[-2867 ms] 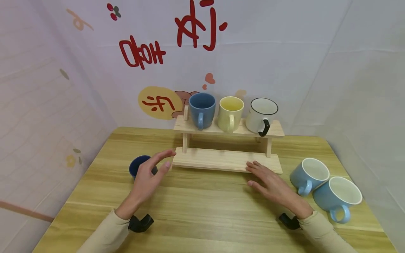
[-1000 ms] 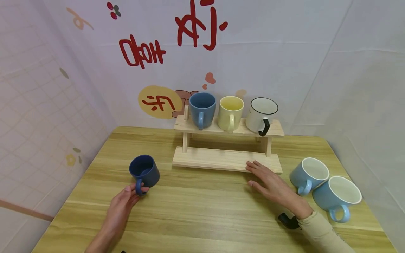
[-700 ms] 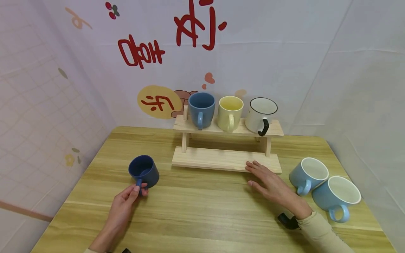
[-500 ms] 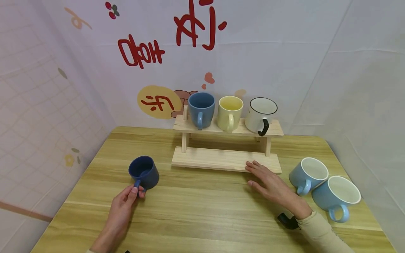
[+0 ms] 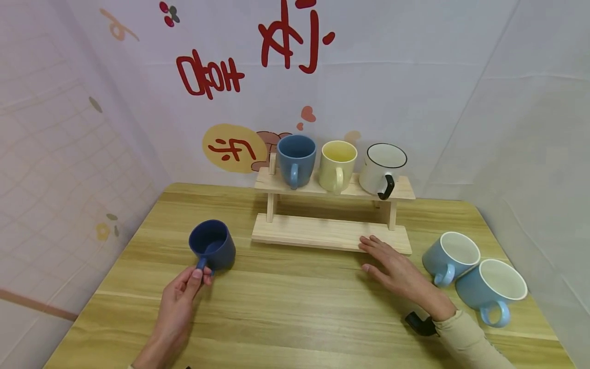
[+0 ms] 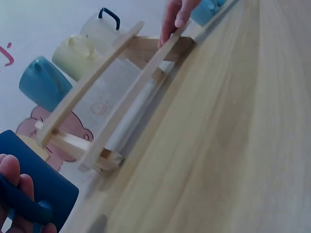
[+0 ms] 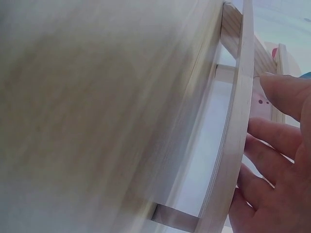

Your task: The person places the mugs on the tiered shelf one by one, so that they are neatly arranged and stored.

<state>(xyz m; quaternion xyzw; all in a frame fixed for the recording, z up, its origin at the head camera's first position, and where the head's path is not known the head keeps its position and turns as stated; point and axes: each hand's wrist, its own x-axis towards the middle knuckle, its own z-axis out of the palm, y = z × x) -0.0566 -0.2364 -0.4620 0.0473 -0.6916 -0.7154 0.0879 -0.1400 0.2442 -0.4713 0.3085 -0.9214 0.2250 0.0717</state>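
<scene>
My left hand (image 5: 177, 294) pinches the handle of a dark blue mug (image 5: 220, 252), thumb on top and fingers curled through. In the left wrist view the mug (image 6: 46, 184) is upright-ish and close over the wood, partly behind the fingers. Fingertips of my right hand (image 5: 392, 269) rest on the front edge of the lower shelf of a small two-tier wooden rack (image 5: 318, 231), fingers loosely straight. In the right wrist view that hand (image 7: 277, 155) lies along the shelf edge, holding nothing.
On the rack's upper shelf stand a blue mug (image 5: 297, 159), a yellow mug (image 5: 336, 166) and a white mug (image 5: 380, 171) with a black handle. Two light blue mugs, a smaller one (image 5: 444, 259) and a larger one (image 5: 484, 289), stand right of my right hand.
My left hand has gone from spread above the dark blue mug to gripping its handle. The mug has since shifted slightly up and right in the head view. My right hand stays put.
</scene>
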